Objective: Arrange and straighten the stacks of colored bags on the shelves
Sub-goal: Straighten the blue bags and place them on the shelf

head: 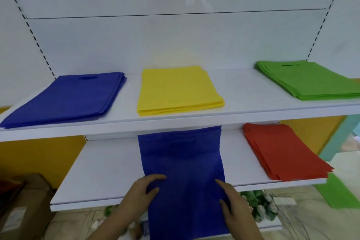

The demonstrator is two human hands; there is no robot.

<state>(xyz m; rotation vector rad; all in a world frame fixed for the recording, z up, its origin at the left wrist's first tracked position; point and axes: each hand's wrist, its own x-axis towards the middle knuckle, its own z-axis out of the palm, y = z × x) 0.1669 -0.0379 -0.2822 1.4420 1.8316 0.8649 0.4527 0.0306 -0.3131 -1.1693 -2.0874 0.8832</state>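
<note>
Hands gripped the blue stack (pixel 183 169) on the lower shelf (pixel 101 177) by its side edges, left hand (pixel 140 191) & right hand (pixel 233 200) each pinching it w/ thumb on top, prob. to square it, as its front overhung the edge.

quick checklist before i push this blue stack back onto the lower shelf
1. Both hands on the blue stack: ok, left hand and right hand grip its near sides.
2. Stack fully on the lower shelf: not ok, its near end overhangs the front edge.
3. Room behind it: ok, bare shelf to the back.
4. Clear of the red stack: ok, a gap between them.
5. Edges squared inside the stack: cannot tell, blurred.
</note>
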